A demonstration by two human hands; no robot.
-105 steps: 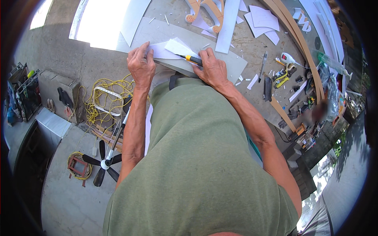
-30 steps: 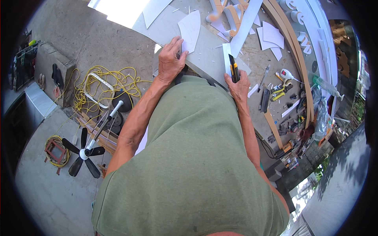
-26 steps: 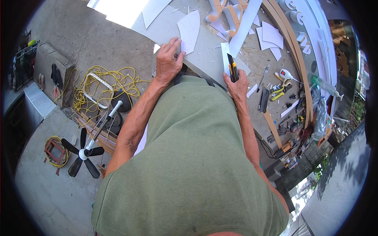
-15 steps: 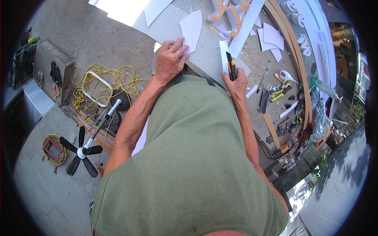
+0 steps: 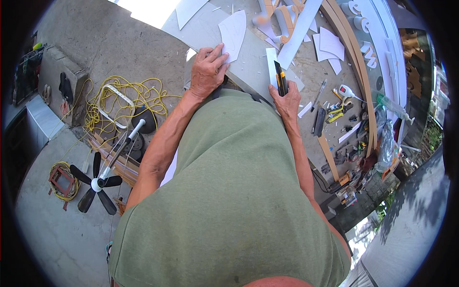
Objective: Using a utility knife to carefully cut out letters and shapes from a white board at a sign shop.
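My left hand [image 5: 207, 71] rests at the near edge of the grey work surface [image 5: 201, 33]. Its fingers are spread, and their tips touch the lower left edge of a curved white sheet piece [image 5: 234, 33] with faint drawn lines. In my right hand [image 5: 287, 101] is a black and yellow utility knife [image 5: 280, 79], pointing away from me. Alongside the knife stands a narrow white strip [image 5: 271, 61], its lower end close to my thumb; whether I grip it too, I cannot tell.
White offcuts [image 5: 330, 45] and long curved brown strips [image 5: 356, 62] lie farther right. Pliers [image 5: 337, 114], a hot glue gun [image 5: 345, 91] and other tools are scattered right of my hand. A black-bladed fan [image 5: 97, 184] and tangled yellow cord [image 5: 107, 103] are on the left.
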